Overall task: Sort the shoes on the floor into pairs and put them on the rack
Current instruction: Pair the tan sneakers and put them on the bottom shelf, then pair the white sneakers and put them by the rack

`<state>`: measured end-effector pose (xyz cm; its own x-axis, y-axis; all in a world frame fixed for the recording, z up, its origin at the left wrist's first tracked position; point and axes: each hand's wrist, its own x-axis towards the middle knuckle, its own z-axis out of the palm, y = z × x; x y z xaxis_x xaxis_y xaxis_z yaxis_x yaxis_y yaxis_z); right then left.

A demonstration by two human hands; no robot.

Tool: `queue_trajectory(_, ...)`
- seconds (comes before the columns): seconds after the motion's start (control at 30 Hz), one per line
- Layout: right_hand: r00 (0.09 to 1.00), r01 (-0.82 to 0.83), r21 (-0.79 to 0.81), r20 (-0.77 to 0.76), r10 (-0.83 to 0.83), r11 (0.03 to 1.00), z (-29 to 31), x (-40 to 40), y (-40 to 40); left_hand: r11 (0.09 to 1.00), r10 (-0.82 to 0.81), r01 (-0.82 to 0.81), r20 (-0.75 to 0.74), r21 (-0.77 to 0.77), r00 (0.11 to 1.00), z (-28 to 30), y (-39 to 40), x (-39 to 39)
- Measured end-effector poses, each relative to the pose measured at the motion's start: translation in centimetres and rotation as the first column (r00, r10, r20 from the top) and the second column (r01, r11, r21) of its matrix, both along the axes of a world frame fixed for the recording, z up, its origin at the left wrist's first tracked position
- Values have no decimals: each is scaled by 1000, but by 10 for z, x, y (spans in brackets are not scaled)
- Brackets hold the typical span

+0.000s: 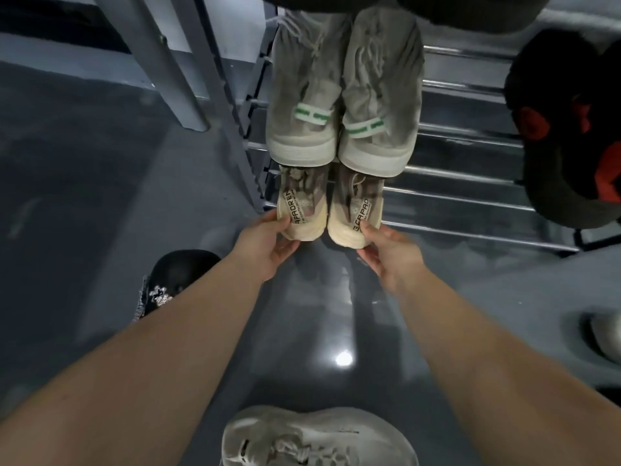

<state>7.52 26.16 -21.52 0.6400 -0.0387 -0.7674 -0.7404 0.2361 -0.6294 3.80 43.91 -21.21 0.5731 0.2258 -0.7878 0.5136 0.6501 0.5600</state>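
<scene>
Head view, looking down along two bare forearms: the left hand (268, 240) pinches the heel of the left cream shoe (301, 203), thumb on the side of the heel and fingers curled under its sole. The right hand (386, 248) grips the heel of the right cream shoe (357, 210) the same way, thumb on top by the black lettering, fingers tucked beneath. The two cream shoes stand side by side, heels toward the person and nearly touching, toes pointing into the rack (470, 196). They seem to rest on a low tier of the rack's metal bars, though the angle makes it hard to tell whether the soles are fully down.

Directly above them, on a higher tier, a pair of grey shoes (342, 95) with green-and-white heel tabs sits side by side, heels out, overlapping the toes of the cream pair in this view. To the right on the rack's upper level is a black shoe with red patches (568, 129). A grey slanted post of the rack frame (161, 62) runs down at the left.

On the shiny grey floor (100, 196), a black shoe with a sparkly ornament (168, 284) lies just left of the left forearm. A light grey sneaker (319, 438) lies at the bottom edge between the forearms, and part of another pale shoe (605, 334) shows at the right edge.
</scene>
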Motion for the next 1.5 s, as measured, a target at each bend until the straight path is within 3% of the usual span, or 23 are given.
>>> queue_trajectory(0.33, 987, 162, 1, -4, -162, 987, -6, 16, 21, 996, 8, -15, 69, 89, 998, -9, 5, 27)
queue_trajectory(0.93, 999, 47, -59, 25, -46, 997, -13, 19, 21, 983, 0, -8, 41, 182, 999, -14, 2, 25)
queue_trajectory(1.07, 996, -37, -77, 83, 44, 996, -10, 11, 12, 944, -82, 75, 9, 321, 997, -23, -3, 15)
queue_trajectory(1.27, 938, -269, -276, 141, 316, 923, 7, -13, -27, 865, -232, 267, -134, 424, 963, -16, -23, -22)
queue_trajectory(1.5, 901, -368, -381, 77, 426, 848, 18, -86, -74, 641, -597, 624, -220, 447, 771, 3, -65, -92)
